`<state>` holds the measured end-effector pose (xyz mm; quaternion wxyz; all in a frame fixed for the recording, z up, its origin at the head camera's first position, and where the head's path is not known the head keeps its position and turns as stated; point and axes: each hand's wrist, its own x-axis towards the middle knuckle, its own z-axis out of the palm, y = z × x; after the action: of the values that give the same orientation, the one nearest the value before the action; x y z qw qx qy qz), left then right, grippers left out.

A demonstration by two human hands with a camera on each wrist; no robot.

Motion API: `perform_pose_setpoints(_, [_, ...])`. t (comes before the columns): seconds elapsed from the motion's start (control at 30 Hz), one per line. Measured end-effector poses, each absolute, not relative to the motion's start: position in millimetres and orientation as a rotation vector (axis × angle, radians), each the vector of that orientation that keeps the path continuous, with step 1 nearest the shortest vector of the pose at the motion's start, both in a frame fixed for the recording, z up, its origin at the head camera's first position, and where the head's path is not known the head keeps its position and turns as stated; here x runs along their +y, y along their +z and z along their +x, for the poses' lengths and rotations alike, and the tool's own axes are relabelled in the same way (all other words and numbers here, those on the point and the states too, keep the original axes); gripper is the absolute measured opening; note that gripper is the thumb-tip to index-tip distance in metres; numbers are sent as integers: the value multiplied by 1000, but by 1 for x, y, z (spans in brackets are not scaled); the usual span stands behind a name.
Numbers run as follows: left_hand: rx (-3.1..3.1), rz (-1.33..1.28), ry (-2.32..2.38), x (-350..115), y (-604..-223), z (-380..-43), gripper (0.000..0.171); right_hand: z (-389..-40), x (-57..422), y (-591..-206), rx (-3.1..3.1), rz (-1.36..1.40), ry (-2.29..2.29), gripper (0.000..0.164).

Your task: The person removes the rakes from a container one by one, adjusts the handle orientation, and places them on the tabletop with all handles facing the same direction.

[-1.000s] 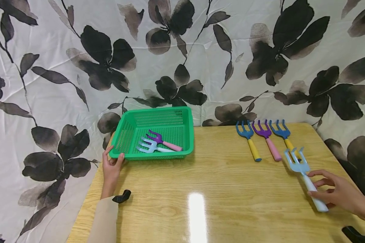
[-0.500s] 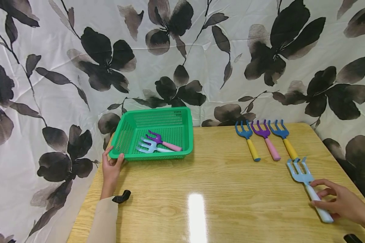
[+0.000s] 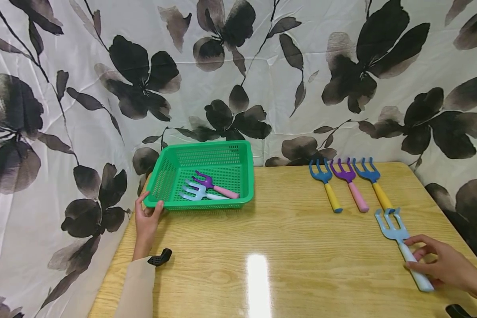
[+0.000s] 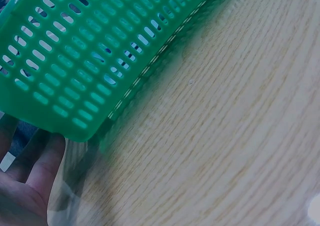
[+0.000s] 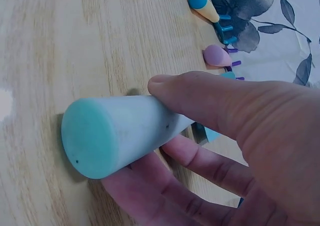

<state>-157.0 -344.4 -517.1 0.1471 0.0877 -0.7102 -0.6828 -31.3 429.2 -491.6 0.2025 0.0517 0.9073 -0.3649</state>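
My right hand (image 3: 445, 263) holds a light-blue hand fork (image 3: 412, 256) by its white handle, thumb on one side and fingers on the other. The right wrist view shows the handle's pale-green end cap (image 5: 89, 138) close to the tabletop. At the far left, my left hand (image 3: 146, 223) grips the near-left corner of a green plastic basket (image 3: 247, 176). Inside the basket lie a purple hand fork with a pink handle (image 3: 225, 191) and a light-blue fork (image 3: 195, 191), partly crossing. In the left wrist view, fingers (image 4: 47, 166) meet the basket's corner.
Three more hand forks lie in a row at the table's back right: a blue one with a yellow handle (image 3: 333, 198), a purple one with a pink handle (image 3: 358, 197) and another blue one (image 3: 382, 196). A floral cloth (image 3: 286, 88) hangs behind the wooden table (image 3: 302, 256).
My right hand has drawn the light-blue hand fork nearer to me, below the row of forks, and has hardly moved in the last half second. The left hand stays at the basket.
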Motion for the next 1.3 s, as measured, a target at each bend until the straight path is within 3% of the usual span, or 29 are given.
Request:
perform_pose_setpoints(0.57, [-2045, 239, -1939, -346, -519, -157, 64, -34, 424, -490, 2509, 170, -1009, 69])
perform_pose_setpoints(0.73, [-2057, 256, -1955, -346, -518, -158, 65, -40, 426, -485, 2436, 137, -1070, 63])
perform_pose_setpoints(1.3, [-2059, 244, -2005, -347, -516, -158, 67, -117, 389, -396, 2633, -349, -788, 73])
